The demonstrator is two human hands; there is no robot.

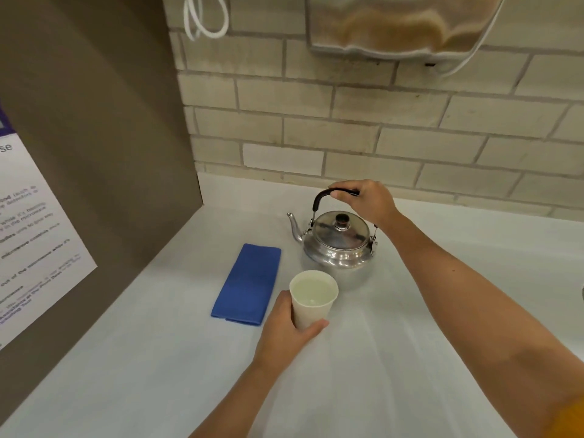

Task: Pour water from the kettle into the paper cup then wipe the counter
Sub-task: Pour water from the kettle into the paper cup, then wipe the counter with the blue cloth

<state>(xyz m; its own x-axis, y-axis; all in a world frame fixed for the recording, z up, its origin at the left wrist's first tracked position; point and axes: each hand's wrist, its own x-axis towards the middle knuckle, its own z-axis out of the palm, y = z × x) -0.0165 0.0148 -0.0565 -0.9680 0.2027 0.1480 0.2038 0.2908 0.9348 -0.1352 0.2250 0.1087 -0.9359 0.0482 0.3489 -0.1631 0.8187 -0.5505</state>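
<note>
A shiny steel kettle (338, 245) stands upright on the white counter (410, 358), its spout pointing left. My right hand (366, 199) is closed around its black handle from above. Just in front of the kettle stands a white paper cup (311, 308) with water inside. My left hand (284, 333) wraps around the cup's left and front side. A folded blue cloth (248, 284) lies flat on the counter to the left of the cup, touched by neither hand.
A brown side panel (94, 153) with a printed notice (34, 238) closes off the left. A brick wall (379, 128) runs along the back, with a metal dispenser (398, 23) and a white cord (205, 17) hanging above.
</note>
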